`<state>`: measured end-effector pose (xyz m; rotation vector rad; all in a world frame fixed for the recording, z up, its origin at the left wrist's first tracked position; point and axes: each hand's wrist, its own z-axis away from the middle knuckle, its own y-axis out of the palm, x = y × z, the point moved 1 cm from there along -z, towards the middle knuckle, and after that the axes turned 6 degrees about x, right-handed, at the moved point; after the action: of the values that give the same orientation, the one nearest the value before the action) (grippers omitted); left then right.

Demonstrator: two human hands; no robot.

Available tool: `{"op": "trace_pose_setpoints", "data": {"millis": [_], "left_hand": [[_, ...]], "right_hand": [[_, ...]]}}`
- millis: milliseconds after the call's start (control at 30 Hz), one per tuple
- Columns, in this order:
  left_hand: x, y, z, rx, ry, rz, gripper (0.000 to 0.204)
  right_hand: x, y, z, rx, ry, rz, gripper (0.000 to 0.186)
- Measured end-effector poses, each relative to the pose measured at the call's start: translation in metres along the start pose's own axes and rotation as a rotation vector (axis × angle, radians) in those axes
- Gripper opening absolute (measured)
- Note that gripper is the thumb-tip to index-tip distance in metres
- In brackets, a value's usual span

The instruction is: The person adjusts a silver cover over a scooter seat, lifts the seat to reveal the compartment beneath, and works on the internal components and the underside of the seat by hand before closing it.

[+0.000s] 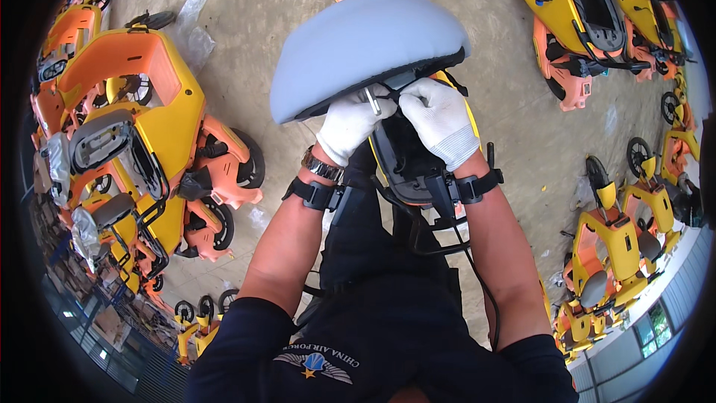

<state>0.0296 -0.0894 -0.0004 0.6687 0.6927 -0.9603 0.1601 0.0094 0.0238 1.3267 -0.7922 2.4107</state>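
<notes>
A grey padded scooter seat (pixel 365 45) is tilted up in front of me, its dark underside edge facing my hands. Below it is the open dark compartment (pixel 406 149) of a yellow scooter. My left hand (pixel 349 125), in a white glove, is closed at the seat's lower edge around a short silver metal rod (pixel 373 101). The rod's far end is hidden. Just beside it, my right hand (pixel 438 118), also gloved in white, has its fingers pinched together under the seat edge. What they grip there, if anything, is hidden.
Yellow and orange scooters (pixel 168 104) crowd the left, with more scooters (pixel 589 7) at the far right and along the right side. Clear plastic wrap (pixel 195 30) lies on the concrete floor (pixel 246 0). A black cable (pixel 485 283) hangs by my right forearm.
</notes>
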Motion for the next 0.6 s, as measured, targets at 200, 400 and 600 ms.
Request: {"op": "trace_pose_setpoints", "data": {"millis": [200, 400, 600], "left_hand": [[0.003, -0.006, -0.003, 0.070, -0.057, -0.034, 0.031], [0.012, -0.006, 0.002, 0.101, 0.084, -0.182, 0.024], [0.001, 0.003, 0.011, 0.062, 0.004, 0.126, 0.010]], "right_hand": [[0.000, -0.009, -0.004, 0.155, 0.286, -0.370, 0.022], [-0.004, -0.023, 0.000, 0.332, 0.112, -0.159, 0.022], [0.008, -0.044, 0.011, 0.445, -0.153, 0.092, 0.016]]}}
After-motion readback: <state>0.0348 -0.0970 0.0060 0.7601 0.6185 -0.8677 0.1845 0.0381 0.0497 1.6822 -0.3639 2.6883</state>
